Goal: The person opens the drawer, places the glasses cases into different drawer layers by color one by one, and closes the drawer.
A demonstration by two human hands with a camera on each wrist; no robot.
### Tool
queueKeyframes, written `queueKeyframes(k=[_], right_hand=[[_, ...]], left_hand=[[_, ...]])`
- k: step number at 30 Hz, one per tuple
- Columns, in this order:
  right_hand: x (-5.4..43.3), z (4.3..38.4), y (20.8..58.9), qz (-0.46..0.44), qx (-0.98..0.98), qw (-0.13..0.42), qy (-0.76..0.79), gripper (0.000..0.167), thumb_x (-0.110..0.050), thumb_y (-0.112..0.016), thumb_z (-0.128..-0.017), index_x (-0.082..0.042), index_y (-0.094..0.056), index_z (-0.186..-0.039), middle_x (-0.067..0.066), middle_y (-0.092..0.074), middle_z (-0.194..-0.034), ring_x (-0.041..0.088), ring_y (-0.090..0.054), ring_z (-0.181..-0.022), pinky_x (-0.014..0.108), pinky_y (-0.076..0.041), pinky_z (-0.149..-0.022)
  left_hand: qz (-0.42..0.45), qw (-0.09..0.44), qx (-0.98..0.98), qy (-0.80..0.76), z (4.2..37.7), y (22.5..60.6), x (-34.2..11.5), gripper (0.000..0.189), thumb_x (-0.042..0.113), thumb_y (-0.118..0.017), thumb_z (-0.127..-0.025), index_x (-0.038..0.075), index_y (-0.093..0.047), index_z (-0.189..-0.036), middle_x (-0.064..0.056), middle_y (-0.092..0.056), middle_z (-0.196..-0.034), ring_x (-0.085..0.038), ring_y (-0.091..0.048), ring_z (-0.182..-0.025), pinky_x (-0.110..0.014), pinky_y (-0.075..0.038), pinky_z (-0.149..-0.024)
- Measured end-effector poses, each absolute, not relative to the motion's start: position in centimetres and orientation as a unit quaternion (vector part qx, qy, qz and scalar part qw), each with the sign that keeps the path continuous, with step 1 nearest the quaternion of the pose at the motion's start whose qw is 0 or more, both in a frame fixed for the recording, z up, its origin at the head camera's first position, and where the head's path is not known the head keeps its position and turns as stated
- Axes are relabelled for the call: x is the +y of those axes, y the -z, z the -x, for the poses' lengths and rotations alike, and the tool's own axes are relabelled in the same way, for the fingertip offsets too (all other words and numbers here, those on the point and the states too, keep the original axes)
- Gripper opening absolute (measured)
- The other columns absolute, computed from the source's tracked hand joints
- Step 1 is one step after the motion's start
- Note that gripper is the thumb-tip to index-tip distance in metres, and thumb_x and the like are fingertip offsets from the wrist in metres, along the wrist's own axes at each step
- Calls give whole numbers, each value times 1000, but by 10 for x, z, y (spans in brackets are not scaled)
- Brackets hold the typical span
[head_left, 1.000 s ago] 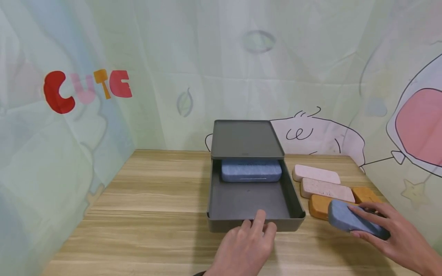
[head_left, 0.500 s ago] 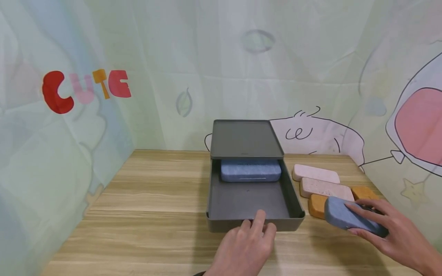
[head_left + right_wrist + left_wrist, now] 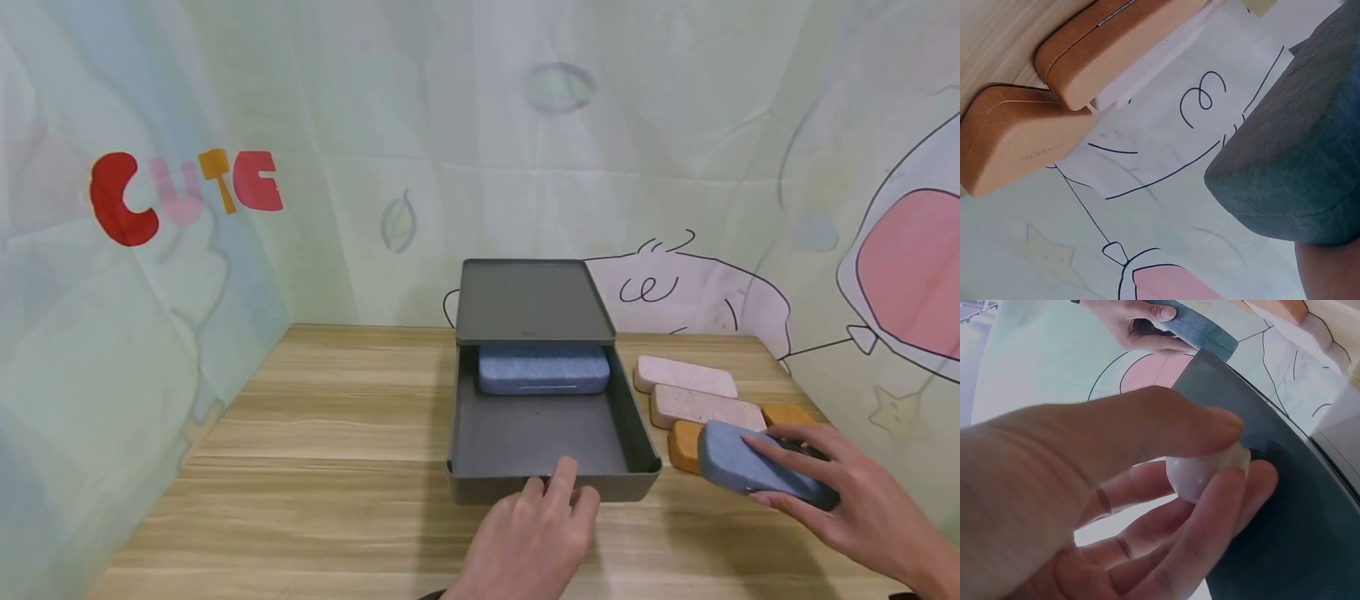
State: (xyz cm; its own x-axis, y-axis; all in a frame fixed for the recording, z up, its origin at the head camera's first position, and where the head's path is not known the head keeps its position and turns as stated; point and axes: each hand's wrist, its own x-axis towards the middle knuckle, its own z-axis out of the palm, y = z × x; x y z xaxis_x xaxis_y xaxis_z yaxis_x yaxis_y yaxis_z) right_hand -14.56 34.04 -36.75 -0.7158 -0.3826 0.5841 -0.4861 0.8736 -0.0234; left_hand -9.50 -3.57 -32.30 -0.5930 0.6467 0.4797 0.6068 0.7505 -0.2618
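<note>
My right hand [image 3: 862,500] grips a blue glasses case [image 3: 750,458], thumb on the near side and fingers across its top, raised in front of the orange case [image 3: 684,446]. The same blue case [image 3: 1291,144] fills the right side of the right wrist view. At the front of the pulled-out grey drawer [image 3: 555,487] is my left hand [image 3: 528,533]. In the left wrist view its thumb and fingers pinch a white round knob [image 3: 1191,475] on the drawer front. Another blue glasses case [image 3: 543,375] lies across the back of the drawer, partly under the box top [image 3: 534,300].
Right of the drawer, two pale pink cases [image 3: 686,377] lie side by side on the wooden table [image 3: 337,450], with a second orange case [image 3: 786,414] beyond my right hand. A printed cloth [image 3: 480,167] encloses the back and sides.
My right hand has drifted slightly left and upward with the blue glasses case, covering more of the orange one. The left hand and the drawer hold still.
</note>
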Motion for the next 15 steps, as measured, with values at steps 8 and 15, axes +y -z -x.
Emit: queueKeyframes(k=[8, 15], right_hand=[[338, 146, 362, -231, -924, 291, -88, 70, -38, -95, -60, -35, -72, -126, 2, -64, -120, 10, -49, -103, 4, -35, -81], [336, 146, 356, -240, -922, 291, -89, 71, -35, -96, -60, -34, -72, -127, 3, -64, -122, 6, -47, -104, 5, -35, -79]], left_hand=[[355, 283, -891, -29, 95, 323, -36, 4, 18, -73, -92, 17, -71, -95, -1, -61, -100, -6, -34, -50, -14, -31, -39], [357, 273, -893, -21, 95, 323, -36, 5, 17, -72, -92, 17, -72, -97, -2, -62, -103, -6, -36, -51, -14, -32, -40]])
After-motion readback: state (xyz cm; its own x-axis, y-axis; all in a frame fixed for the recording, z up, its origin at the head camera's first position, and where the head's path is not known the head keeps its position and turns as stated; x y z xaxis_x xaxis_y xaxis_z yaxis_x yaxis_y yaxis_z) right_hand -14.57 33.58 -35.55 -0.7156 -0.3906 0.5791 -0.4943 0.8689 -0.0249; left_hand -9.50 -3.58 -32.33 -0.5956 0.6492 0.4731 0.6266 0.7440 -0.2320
